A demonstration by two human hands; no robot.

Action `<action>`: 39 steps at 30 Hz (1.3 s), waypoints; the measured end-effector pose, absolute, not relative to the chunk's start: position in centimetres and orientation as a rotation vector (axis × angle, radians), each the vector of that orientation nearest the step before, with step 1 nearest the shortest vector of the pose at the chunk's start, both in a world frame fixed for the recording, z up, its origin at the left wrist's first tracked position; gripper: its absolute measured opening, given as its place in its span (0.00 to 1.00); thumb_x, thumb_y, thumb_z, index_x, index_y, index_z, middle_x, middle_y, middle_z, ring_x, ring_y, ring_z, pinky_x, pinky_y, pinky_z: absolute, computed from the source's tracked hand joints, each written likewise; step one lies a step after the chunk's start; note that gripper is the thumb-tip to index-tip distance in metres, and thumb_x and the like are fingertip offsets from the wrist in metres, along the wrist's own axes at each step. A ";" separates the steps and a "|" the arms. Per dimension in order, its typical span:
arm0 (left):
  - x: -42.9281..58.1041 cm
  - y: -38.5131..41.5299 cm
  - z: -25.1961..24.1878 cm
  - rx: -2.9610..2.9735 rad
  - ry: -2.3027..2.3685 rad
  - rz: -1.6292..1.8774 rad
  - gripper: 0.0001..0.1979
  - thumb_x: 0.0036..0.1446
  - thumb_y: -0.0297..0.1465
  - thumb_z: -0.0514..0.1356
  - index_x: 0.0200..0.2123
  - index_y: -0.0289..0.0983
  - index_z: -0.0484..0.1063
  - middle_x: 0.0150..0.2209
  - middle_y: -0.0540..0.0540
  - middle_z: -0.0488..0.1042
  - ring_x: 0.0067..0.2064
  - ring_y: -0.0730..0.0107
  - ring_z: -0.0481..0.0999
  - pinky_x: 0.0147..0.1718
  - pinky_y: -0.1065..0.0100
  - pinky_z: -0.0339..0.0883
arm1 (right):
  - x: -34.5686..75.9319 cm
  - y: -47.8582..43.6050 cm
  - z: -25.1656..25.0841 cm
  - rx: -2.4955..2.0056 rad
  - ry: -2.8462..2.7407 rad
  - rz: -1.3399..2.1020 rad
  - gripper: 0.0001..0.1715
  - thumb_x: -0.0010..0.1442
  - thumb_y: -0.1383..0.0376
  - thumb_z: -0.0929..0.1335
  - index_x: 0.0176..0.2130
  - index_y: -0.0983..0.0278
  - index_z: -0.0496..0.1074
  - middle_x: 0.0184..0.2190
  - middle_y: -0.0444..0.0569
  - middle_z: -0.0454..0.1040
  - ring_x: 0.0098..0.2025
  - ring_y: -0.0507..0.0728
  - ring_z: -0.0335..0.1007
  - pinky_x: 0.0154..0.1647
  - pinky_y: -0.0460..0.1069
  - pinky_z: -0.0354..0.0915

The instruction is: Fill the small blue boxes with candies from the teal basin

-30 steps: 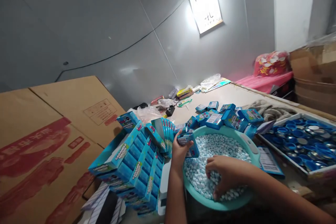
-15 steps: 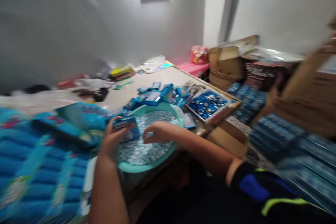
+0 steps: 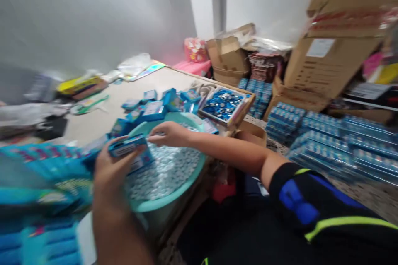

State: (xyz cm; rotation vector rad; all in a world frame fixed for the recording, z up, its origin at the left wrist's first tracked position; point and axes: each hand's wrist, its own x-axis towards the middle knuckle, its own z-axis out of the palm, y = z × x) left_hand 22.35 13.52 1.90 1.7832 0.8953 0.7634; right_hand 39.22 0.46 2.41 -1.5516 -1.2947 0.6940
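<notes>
My left hand (image 3: pixel 113 165) is wrapped round a small blue cardboard box (image 3: pixel 132 151), held tilted over the left rim of a turquoise basin (image 3: pixel 183 188). Many small pale, silvery pieces (image 3: pixel 168 169) fill the basin. Just right of the box, above those pieces, my right hand (image 3: pixel 168 133) is closed in a pinch. Something small and greyish shows at its fingers, too blurred to name. Behind the basin lies a loose pile of similar blue boxes (image 3: pixel 154 109).
A shallow tray (image 3: pixel 228 120) of shiny blue pieces sits right of the basin. Blue packs (image 3: pixel 46 190) crowd the left. On the right are plastic-wrapped stacks of blue boxes (image 3: pixel 320 149) and large cartons (image 3: pixel 336 62). A green spoon-like thing (image 3: pixel 90 105) lies on the table (image 3: pixel 124 95).
The view has swung to the right, so the surroundings sit further left. My right hand has come closer to the box, which stays in my left hand.
</notes>
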 end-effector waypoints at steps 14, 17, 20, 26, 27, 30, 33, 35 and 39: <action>20.9 10.6 1.3 1.802 0.942 0.995 0.31 0.39 0.45 0.77 0.44 0.39 0.76 0.37 0.46 0.79 0.38 0.58 0.80 0.37 0.63 0.76 | 38.4 -3.3 2.5 -2.123 -2.101 0.734 0.70 0.49 0.32 0.76 0.76 0.60 0.55 0.69 0.71 0.59 0.67 0.83 0.59 0.60 0.69 0.66; 22.1 8.7 2.3 1.797 1.016 1.175 0.30 0.41 0.47 0.77 0.45 0.40 0.76 0.37 0.45 0.79 0.39 0.57 0.80 0.41 0.59 0.77 | 38.5 -3.2 1.7 -2.038 -2.108 0.762 0.69 0.47 0.34 0.78 0.74 0.63 0.58 0.65 0.68 0.65 0.64 0.78 0.65 0.62 0.66 0.66; 23.3 7.7 2.7 1.740 0.976 1.138 0.30 0.42 0.46 0.77 0.45 0.39 0.74 0.38 0.45 0.79 0.39 0.57 0.81 0.41 0.59 0.77 | 38.7 -2.1 1.7 -1.996 -2.126 0.834 0.62 0.46 0.36 0.79 0.67 0.65 0.66 0.58 0.65 0.73 0.58 0.74 0.72 0.57 0.60 0.69; 22.2 9.3 1.5 1.556 0.834 0.738 0.40 0.41 0.34 0.72 0.61 0.40 0.70 0.56 0.40 0.78 0.54 0.50 0.80 0.52 0.57 0.77 | 38.6 -0.3 2.2 -1.991 -2.165 0.978 0.48 0.48 0.43 0.81 0.60 0.64 0.75 0.52 0.59 0.81 0.53 0.71 0.78 0.48 0.53 0.70; 21.8 9.5 1.5 1.547 0.787 0.667 0.41 0.42 0.32 0.71 0.63 0.40 0.70 0.59 0.40 0.76 0.58 0.48 0.78 0.56 0.56 0.76 | 38.5 -0.2 2.1 -1.982 -2.155 0.974 0.48 0.48 0.45 0.81 0.61 0.64 0.74 0.53 0.60 0.80 0.54 0.72 0.77 0.48 0.53 0.70; 21.0 9.7 2.0 1.571 0.681 0.509 0.41 0.41 0.29 0.71 0.63 0.43 0.74 0.66 0.42 0.71 0.67 0.45 0.70 0.64 0.56 0.69 | 38.5 -0.1 1.5 -1.918 -2.141 0.967 0.47 0.49 0.51 0.81 0.64 0.61 0.73 0.56 0.59 0.79 0.56 0.72 0.77 0.50 0.53 0.71; 21.0 9.6 2.9 1.604 0.696 0.448 0.41 0.39 0.29 0.73 0.61 0.45 0.77 0.66 0.44 0.71 0.69 0.45 0.68 0.65 0.58 0.68 | 38.6 -0.2 1.3 -1.874 -2.163 0.953 0.45 0.49 0.56 0.81 0.63 0.60 0.75 0.55 0.58 0.80 0.55 0.71 0.78 0.50 0.53 0.71; 21.2 9.5 3.5 1.617 0.721 0.435 0.39 0.38 0.29 0.73 0.59 0.45 0.78 0.65 0.44 0.72 0.68 0.45 0.69 0.65 0.58 0.69 | 38.6 -0.3 1.5 -1.847 -2.190 0.929 0.42 0.49 0.57 0.81 0.62 0.60 0.77 0.54 0.57 0.80 0.54 0.71 0.78 0.49 0.53 0.71; 21.0 9.3 3.6 1.661 0.705 0.533 0.37 0.42 0.34 0.73 0.59 0.44 0.77 0.64 0.43 0.73 0.70 0.45 0.67 0.69 0.54 0.64 | 38.8 -0.6 2.4 -1.834 -2.128 0.945 0.32 0.50 0.58 0.80 0.55 0.60 0.81 0.45 0.53 0.83 0.45 0.65 0.79 0.40 0.49 0.67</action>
